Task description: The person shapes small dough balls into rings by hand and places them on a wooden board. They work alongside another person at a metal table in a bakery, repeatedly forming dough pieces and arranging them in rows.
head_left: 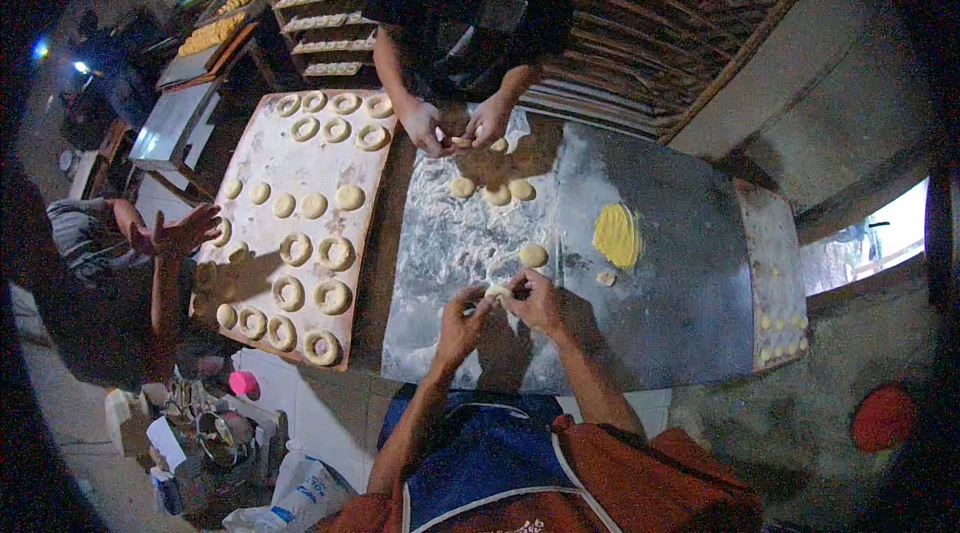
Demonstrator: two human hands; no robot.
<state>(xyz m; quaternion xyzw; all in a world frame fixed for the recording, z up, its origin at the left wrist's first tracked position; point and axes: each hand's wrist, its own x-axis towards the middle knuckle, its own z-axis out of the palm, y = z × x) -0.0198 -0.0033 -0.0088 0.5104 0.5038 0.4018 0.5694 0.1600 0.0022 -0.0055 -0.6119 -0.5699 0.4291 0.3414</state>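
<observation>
My left hand (463, 325) and my right hand (537, 303) meet over the near part of the floured metal table (670, 323). Their fingertips are closed on a small pale piece of dough (498, 291), held from both sides; the fingers partly cover its shape. A round dough ball (533, 255) lies just beyond my right hand. Off to its right are a small dough scrap (606, 278) and a flattened yellow mass (617, 236) with a ridged surface. Farther back, several dough balls (497, 195) lie on the flour.
Across the table a person in black (470, 13) works dough with both hands. To the left, a board (300, 158) bears several dough rings and balls; another person's hand (185, 230) hovers beside it. A board (770, 263) with small dough pieces sits at the right. Racks stand behind.
</observation>
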